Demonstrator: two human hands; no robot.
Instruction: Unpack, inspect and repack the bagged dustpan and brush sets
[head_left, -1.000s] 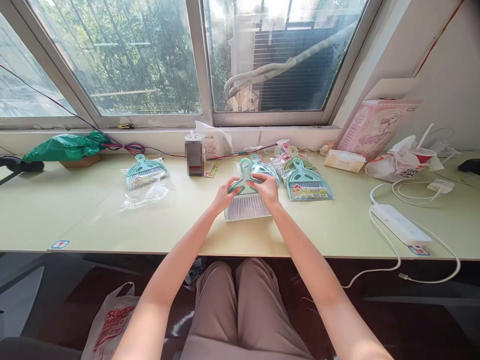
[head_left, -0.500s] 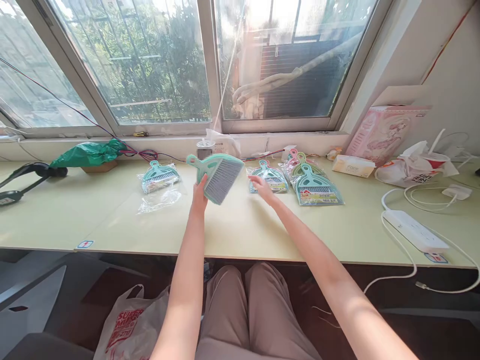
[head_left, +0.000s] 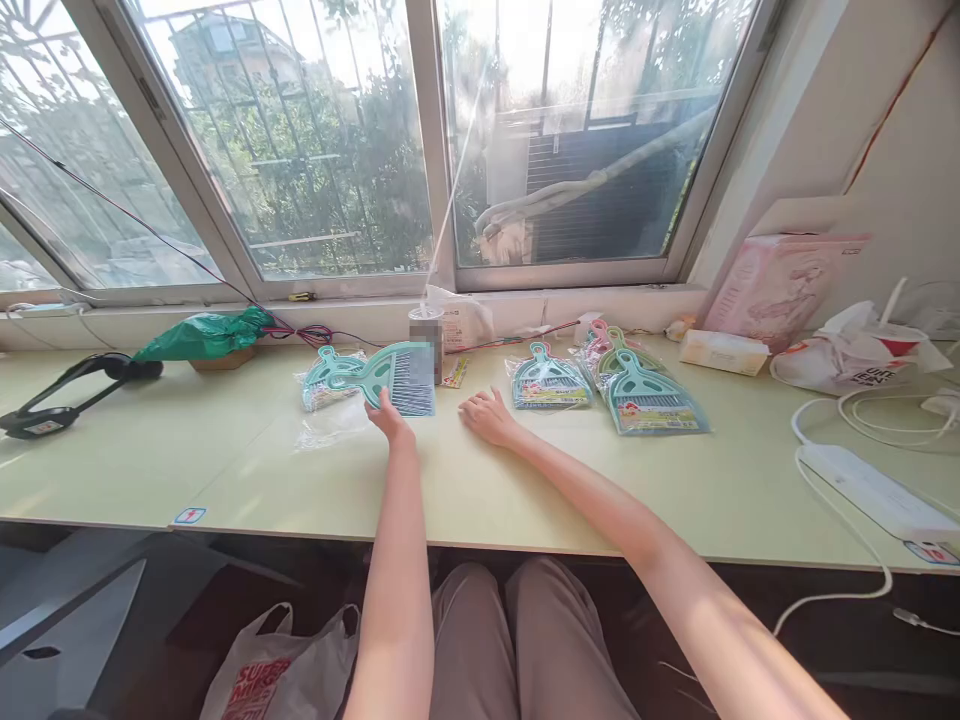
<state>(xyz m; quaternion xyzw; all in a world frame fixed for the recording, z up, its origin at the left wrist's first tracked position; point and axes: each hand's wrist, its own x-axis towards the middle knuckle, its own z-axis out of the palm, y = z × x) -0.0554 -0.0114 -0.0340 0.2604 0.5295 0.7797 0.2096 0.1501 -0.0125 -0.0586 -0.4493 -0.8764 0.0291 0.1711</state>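
One dustpan/brush set (head_left: 411, 378), near edge clamped by L hand (head_left: 391, 418) fingers; R hand (head_left: 490, 419) fingers apart.

Headphones (head_left: 52, 408) lie beside a green bag (head_left: 206, 334).

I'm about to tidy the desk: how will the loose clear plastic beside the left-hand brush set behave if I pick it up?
The clear plastic is probably floppy, since it lies crumpled and thin on the desk. It looks very light, being see-through and seemingly flat. Its glossy surface might feel slippery, and it would likely sag or crumple rather than hold a shape.
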